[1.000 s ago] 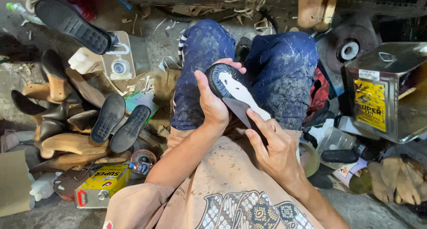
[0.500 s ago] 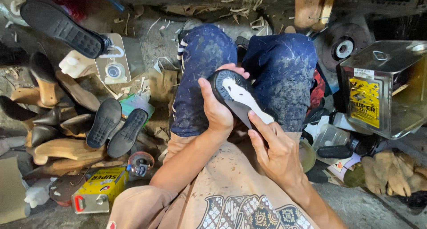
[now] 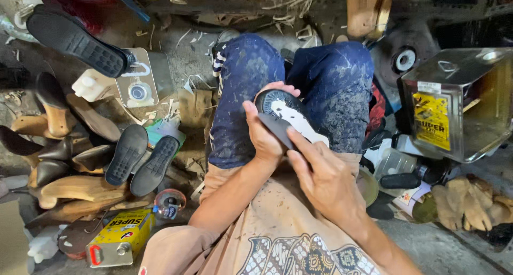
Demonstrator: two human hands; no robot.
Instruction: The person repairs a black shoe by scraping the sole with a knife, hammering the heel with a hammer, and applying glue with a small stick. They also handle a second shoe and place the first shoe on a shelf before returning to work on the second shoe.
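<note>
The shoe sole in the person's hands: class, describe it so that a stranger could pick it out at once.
Start at the blue-trousered knees. Between them, the left hand grips a black shoe sole with a white patch, and the right hand touches it. The other soles lie on the floor, all black.

place: shoemaking workshop | evidence: wooden lasts point(image 3: 69, 188), rubber soles point(image 3: 140, 163), glue tin point(image 3: 118, 237)

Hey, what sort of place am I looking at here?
Probably a small shoemaking workshop: black rubber shoe soles and wooden shoe lasts lie on the floor, and the left hand holds a black sole with white lining.
</note>
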